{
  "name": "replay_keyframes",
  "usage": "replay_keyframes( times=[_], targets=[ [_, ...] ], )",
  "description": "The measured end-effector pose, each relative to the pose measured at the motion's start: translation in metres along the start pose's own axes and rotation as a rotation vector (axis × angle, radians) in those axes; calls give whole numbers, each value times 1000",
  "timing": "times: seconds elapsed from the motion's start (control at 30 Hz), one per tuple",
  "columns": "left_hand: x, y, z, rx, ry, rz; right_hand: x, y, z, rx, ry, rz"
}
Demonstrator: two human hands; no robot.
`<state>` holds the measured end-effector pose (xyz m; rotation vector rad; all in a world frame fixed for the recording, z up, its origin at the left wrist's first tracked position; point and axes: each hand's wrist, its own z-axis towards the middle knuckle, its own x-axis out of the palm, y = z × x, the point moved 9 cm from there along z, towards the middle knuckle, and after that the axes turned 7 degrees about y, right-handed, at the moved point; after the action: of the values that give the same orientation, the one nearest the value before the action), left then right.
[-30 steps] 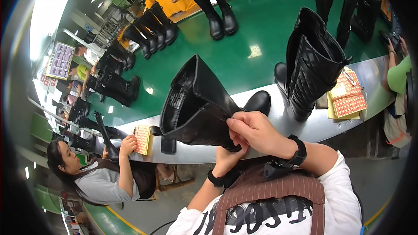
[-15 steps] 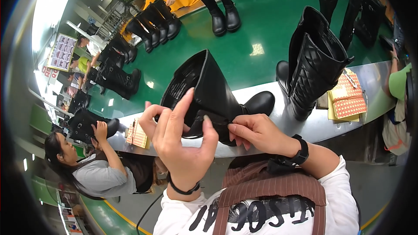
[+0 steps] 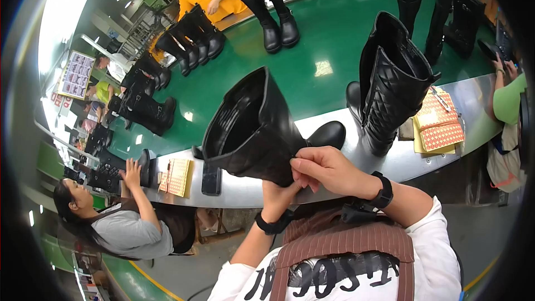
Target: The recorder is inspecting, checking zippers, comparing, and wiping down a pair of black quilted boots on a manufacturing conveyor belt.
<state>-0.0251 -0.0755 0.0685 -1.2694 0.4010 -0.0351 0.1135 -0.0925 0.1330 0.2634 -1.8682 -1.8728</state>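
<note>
A tall black boot (image 3: 262, 145) stands before me on the metal edge of the table, its open shaft leaning toward me and its toe pointing right. My left hand (image 3: 277, 198) is closed around the near, lower side of the shaft; most of its fingers are hidden behind the leather. Thumb and forefinger of my right hand (image 3: 323, 168) are pinched together against the boot's side near the ankle. What lies between those fingertips is too small to make out. To the right, a quilted black boot (image 3: 393, 89) stands upright, untouched.
A dark phone (image 3: 211, 179) lies left of the boot. Red-and-yellow sticker sheets (image 3: 440, 125) lie at right, more sheets (image 3: 176, 177) at left. Several boots (image 3: 270, 19) stand across the green table (image 3: 323, 86). Co-workers sit left (image 3: 134, 226), far side and right.
My left hand has left the top of the boot's shaft and moved down to its near side. The shaft opening and the phone now show. My right hand keeps its pinch.
</note>
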Motion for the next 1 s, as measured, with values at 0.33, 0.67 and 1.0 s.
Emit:
replay_keyframes(
  times=[0.33,0.67,1.0],
  targets=[
    [-6,6,-7,-53,-162,62,43,123,-29,-319,108,-387],
    [-53,-20,-41,231,-613,497,-58,196,-134,-436,-1024,-1602],
    [92,-112,73,416,185,-64,-65,185,-170,-540,-796,-1093]
  ],
)
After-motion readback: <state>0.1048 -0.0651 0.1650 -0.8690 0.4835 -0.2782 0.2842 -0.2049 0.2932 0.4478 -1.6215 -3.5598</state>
